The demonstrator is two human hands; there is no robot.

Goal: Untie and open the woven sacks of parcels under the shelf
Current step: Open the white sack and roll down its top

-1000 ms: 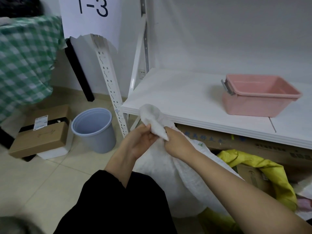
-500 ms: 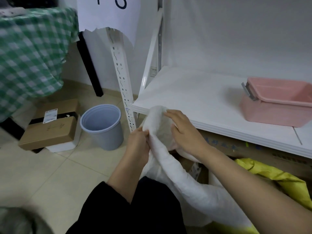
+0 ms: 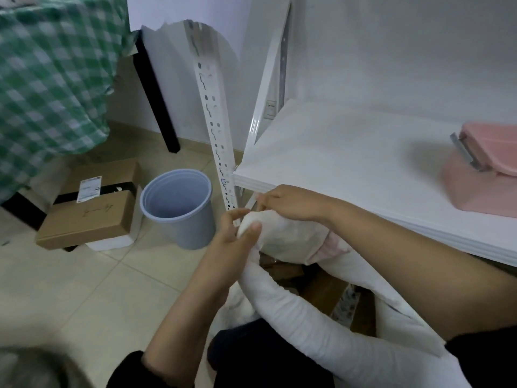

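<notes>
1. Sack (image 3: 293, 312): a white woven one on the floor at the near edge of the shelf (image 3: 349, 152) and partly under it, with its mouth lifted to the shelf's front lip.
2. Far left, a check cloth (image 3: 47, 74) hangs from a table. Below it a box (image 3: 89, 217) lies on the floor, with a bin (image 3: 179, 217) just to its right. None of these is part of the work.
3. The shelf's upright (image 3: 212, 121) stands between the bin and the hands.
4. Left hand (image 3: 232, 245): the thumb presses on a fold of the sack's rim with the fingers behind it, pinching the fabric.
5. Right hand (image 3: 291, 203): just right of the left and a little farther off, with its fingers curled over the far edge of the same rim. The two hands nearly touch.
6. Right of them the shelf top runs off, with a pink basin (image 3: 481, 189) on it at the far right.
7. Change: a second ago both hands pinched one twisted, closed neck, and half a second ago they were drawing it apart. Now the neck is gone, the rim lies rolled back in a thick band toward the near right, and brown parcels (image 3: 321, 287) show inside.
8. Meaning: this sack looks untied and its opening well under way. Probably only spreading the mouth wider remains. No other sack is in view.
</notes>
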